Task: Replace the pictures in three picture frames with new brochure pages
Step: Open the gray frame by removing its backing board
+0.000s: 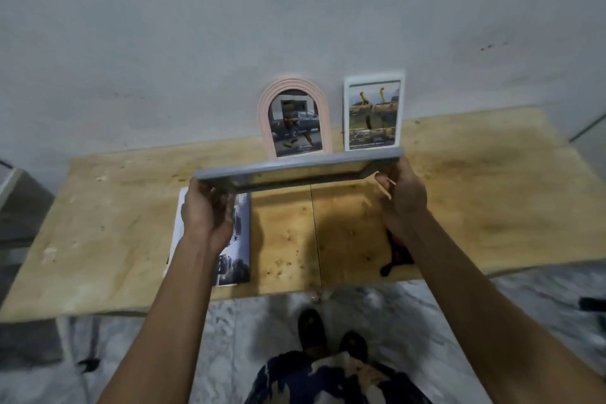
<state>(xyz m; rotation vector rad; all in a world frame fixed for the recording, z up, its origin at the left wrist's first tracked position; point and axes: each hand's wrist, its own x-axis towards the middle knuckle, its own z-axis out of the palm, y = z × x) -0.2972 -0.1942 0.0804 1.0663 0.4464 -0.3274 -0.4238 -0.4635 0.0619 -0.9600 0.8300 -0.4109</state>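
Plywood table (475, 207) meets a grey wall. Above it, left hand (205, 213) and right hand (405, 195) each grip one end of a grey frame (295, 169), held nearly flat. Beyond the hands stand a pink arched frame (293, 118) and white frame (373, 111); their print is unreadable. A brochure (241, 239) lies under the left hand.

We count three picture frames: one grey frame (296, 170) held above the tabletop (475, 207), one pink arched frame (294, 117) and one white frame (373, 111) at its far edge. One brochure (241, 239), near edge. Two hands.
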